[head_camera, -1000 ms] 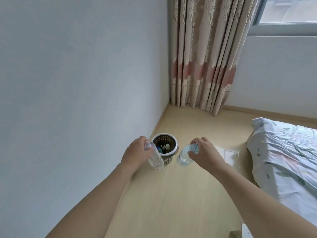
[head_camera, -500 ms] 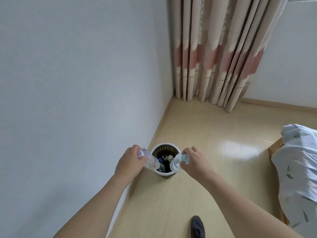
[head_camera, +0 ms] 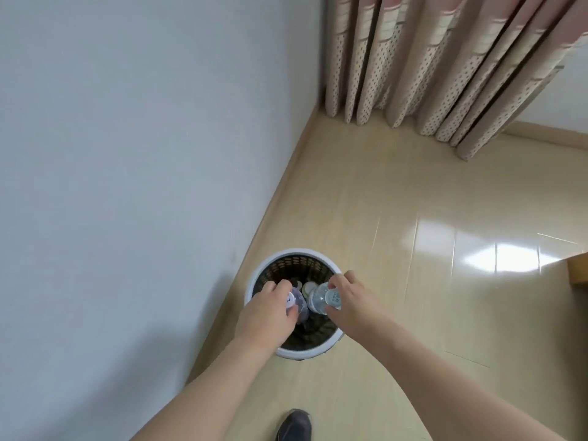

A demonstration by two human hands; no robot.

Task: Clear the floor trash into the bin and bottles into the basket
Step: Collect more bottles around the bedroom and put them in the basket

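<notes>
A round basket (head_camera: 294,256) with a white rim and dark woven wall stands on the floor against the left wall. Bottle caps show inside it. My left hand (head_camera: 267,316) grips a clear plastic bottle (head_camera: 294,305) by its capped end, bottom pointing down into the basket. My right hand (head_camera: 350,305) grips a second clear bottle (head_camera: 319,299) by its cap end, also angled down inside the rim. Both hands hover over the basket's opening.
A grey wall (head_camera: 127,186) runs close on the left. Patterned curtains (head_camera: 429,65) hang in the far corner. Glossy beige floor (head_camera: 429,233) spreads to the right, with a wooden bed corner (head_camera: 577,268) at the right edge. My dark shoe (head_camera: 294,424) is just below.
I have stepped closer and the view tilted down over the basket. Both hands have lowered their bottles from beside the rim into the basket's opening.
</notes>
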